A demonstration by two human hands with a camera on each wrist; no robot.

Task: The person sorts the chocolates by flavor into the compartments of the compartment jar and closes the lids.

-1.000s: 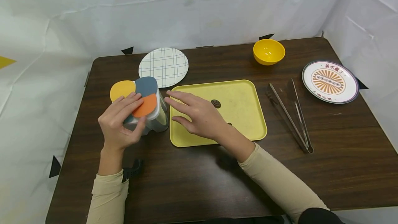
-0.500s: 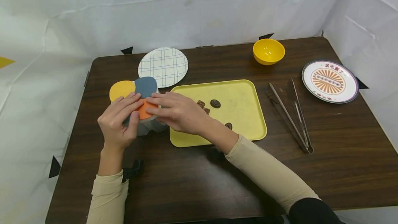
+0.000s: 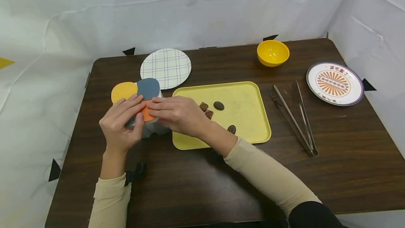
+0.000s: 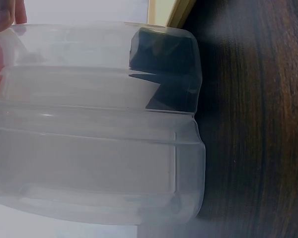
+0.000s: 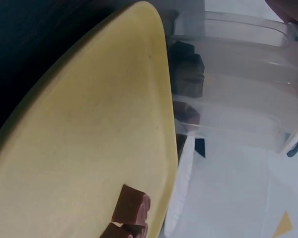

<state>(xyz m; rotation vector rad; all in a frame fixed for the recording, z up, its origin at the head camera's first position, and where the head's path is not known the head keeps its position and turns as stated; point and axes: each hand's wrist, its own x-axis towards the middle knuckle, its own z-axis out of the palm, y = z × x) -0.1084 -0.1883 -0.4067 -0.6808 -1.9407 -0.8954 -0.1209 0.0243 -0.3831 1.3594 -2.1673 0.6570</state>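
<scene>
A clear plastic box with coloured lids stands on the table at the left. Its yellow lid and blue lid lie in place, beside an orange lid nearer me. My left hand lies over the lids, fingers extended and thumb at the orange lid's near edge. From the right, my right hand touches the orange lid with straight fingers. Through the wall in the right wrist view, dark chocolates show at the box's bottom. A yellow tray beside the box bears several chocolates.
Behind the box lies a white plate with blue checks. Toward the back right stands a yellow bowl. Metal tongs lie right of the tray, and a patterned plate sits farther right.
My right hand has moved left from over the tray onto the orange lid, uncovering more chocolates. My left hand has stayed on the lids, its thumb shifting slightly.
</scene>
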